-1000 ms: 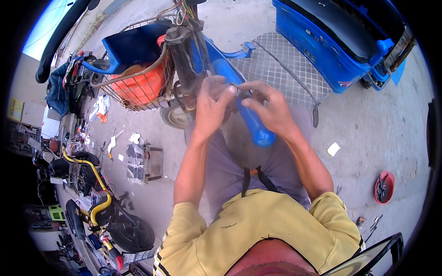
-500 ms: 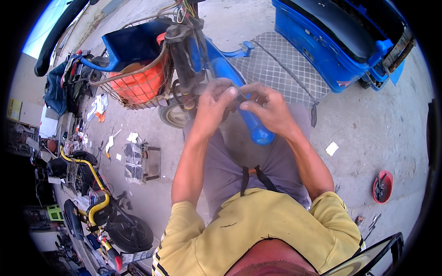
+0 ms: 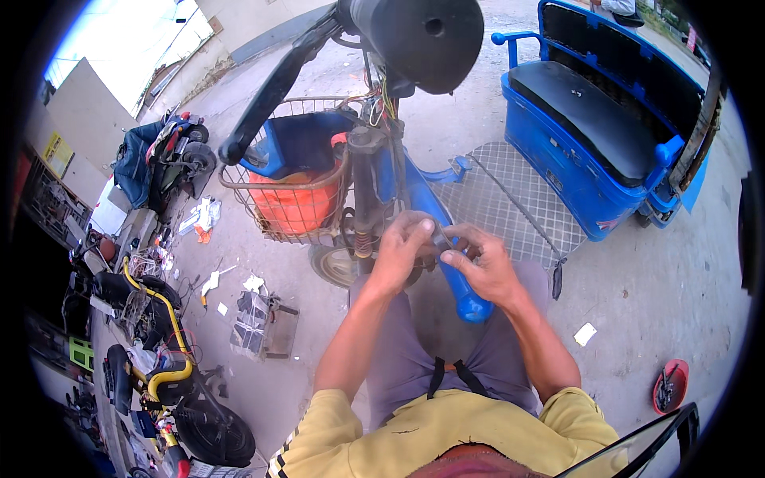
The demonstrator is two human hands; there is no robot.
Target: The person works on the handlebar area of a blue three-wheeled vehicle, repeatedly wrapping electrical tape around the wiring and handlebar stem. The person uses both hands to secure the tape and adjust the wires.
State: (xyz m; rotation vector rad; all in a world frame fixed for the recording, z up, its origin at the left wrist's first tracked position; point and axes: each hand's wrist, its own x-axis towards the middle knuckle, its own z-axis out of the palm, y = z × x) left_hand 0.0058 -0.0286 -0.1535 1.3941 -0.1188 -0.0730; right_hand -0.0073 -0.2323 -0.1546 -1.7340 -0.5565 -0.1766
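Note:
My left hand and my right hand meet in front of the blue tube of a three-wheeler. Both have their fingers closed on a small dark part, too small to identify, held between thumbs and fingertips. Just behind my hands stand the dark front fork and loose coloured wires. Left of the fork, a rusty wire basket holds an orange-red container and a blue piece. A black handlebar end hangs above.
A blue seat body and chequered footboard are behind on the right. A yellow-framed bike, dark scooter and low stool are leftward. A red bowl lies right. A person is partly visible at the top.
The view has tilted upward, so the scene sits lower and more of the handlebar and background shows. My hands stay together on the small part, fingers slightly shifted.

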